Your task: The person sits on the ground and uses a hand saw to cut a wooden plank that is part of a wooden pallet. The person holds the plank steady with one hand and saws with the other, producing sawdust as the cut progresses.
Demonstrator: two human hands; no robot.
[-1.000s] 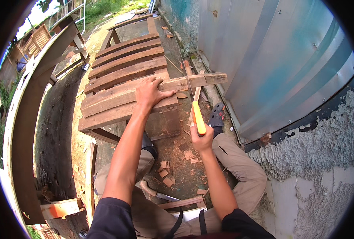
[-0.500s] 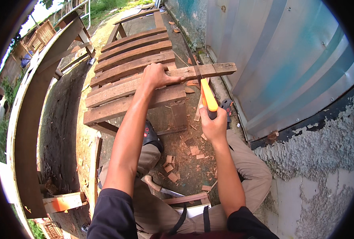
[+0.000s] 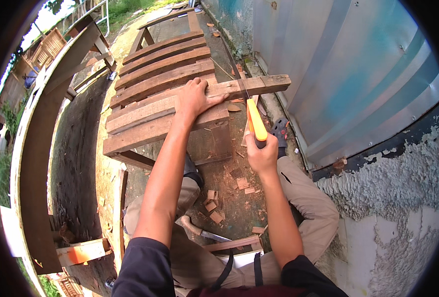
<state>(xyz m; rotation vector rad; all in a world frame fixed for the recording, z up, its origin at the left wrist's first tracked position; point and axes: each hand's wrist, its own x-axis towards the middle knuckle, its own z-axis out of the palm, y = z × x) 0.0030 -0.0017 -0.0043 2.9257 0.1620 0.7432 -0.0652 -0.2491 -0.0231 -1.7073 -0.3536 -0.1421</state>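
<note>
My left hand (image 3: pixel 194 99) presses a wooden plank (image 3: pixel 219 90) down on a slatted wooden bench (image 3: pixel 155 133), fingers over its far side and thumb stretched along it. The plank's right end sticks out past the bench. In my right hand (image 3: pixel 263 157) is the yellow-and-black handle of a handsaw (image 3: pixel 257 121). Its thin blade crosses the overhanging part of the plank and points away from me; how deep it has cut I cannot tell.
Small wood offcuts (image 3: pixel 216 217) and chips litter the ground below. A knife-like tool with a wooden handle (image 3: pixel 191 225) lies between my legs. Corrugated metal sheeting (image 3: pixel 348 74) and a rough wall (image 3: pixel 387 173) stand close on the right. A large wooden frame (image 3: pixel 34 148) curves along the left.
The saw has come slightly toward me relative to the plank. My left hand stays in place on the plank, and the whole view has shifted a little.
</note>
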